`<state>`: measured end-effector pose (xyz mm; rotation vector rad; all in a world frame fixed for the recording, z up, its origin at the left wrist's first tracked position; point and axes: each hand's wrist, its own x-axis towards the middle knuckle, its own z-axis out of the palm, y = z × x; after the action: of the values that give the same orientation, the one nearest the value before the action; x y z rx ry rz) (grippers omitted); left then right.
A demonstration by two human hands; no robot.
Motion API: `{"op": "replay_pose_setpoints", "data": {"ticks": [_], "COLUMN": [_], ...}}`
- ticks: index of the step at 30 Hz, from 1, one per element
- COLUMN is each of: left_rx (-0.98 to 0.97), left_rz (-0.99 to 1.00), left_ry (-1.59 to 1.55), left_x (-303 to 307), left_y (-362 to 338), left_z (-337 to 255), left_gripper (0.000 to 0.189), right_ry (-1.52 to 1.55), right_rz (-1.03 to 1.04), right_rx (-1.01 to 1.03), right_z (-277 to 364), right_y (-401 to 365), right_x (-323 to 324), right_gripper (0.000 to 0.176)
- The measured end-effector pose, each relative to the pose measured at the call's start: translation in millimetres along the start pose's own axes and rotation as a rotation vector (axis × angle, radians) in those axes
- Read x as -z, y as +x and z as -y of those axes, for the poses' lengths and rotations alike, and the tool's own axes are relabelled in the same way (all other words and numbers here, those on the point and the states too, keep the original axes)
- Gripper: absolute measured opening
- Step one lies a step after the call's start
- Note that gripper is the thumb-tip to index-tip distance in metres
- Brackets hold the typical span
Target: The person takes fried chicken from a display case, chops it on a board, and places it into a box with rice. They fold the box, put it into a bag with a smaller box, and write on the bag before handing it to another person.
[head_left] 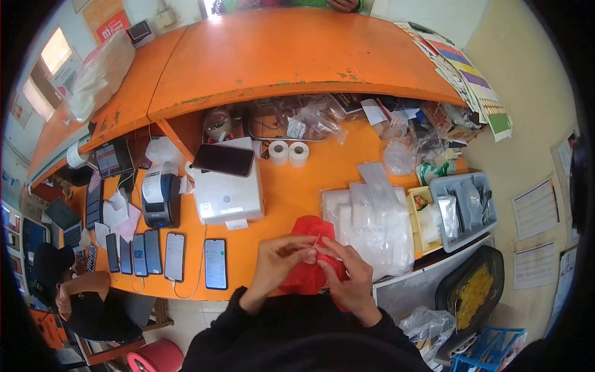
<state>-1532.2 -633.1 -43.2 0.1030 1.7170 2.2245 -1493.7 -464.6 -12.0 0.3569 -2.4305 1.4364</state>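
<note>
At the near edge of the orange desk [279, 186], the left hand [276, 260] and right hand [353, 282] meet fingertip to fingertip. Both pinch a crumpled red bag [308, 228] that bunches between and beneath them, spreading away from the body, with neither hand nearer. Beyond, right, lie clear pouches [372, 223] — farther left, a white printer [226, 195].

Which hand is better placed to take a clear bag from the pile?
Probably the right. The right hand sits next to the pile of clear bags, while the left hand is on the far side; both pinch the red plastic.
</note>
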Motion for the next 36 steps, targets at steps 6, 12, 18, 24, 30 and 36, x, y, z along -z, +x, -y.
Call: {"op": "replay_pose_setpoints", "data": {"ticks": [6, 12, 18, 24, 30, 36], "left_rx": [0.197, 0.064, 0.255, -0.226, -0.454, -0.411], "left_rz": [0.235, 0.100, 0.100, 0.122, 0.002, 0.011], "left_ry": [-0.066, 0.013, -0.486, -0.170, 0.275, 0.214], "left_x": [19.7, 10.8, 9.4, 40.1, -7.4, -5.9], "left_y": [31.4, 26.2, 5.7, -17.9, -25.0, -35.0], "left_z": [-9.2, 3.5, 12.7, -22.6, -13.2, 17.9], "left_gripper": [0.019, 0.013, 0.011, 0.007, 0.010, 0.025], "right_ry": [-0.070, -0.271, -0.586, -0.125, 0.709, 0.024], "right_rz": [0.101, 0.325, 0.718, 0.480, 0.474, 0.386], "right_rx": [0.101, 0.294, 0.627, 0.134, -0.622, 0.265], "right_z": [-0.7, -15.6, -31.9, -48.6, -28.1, -51.4], "right_y": [10.2, 13.2, 26.4, 22.6, 28.7, 26.2], "right_x": [14.2, 18.7, 47.8, 67.1, 71.1, 32.0], "right_gripper": [0.049, 0.059, 0.068, 0.055, 0.036, 0.055]}}
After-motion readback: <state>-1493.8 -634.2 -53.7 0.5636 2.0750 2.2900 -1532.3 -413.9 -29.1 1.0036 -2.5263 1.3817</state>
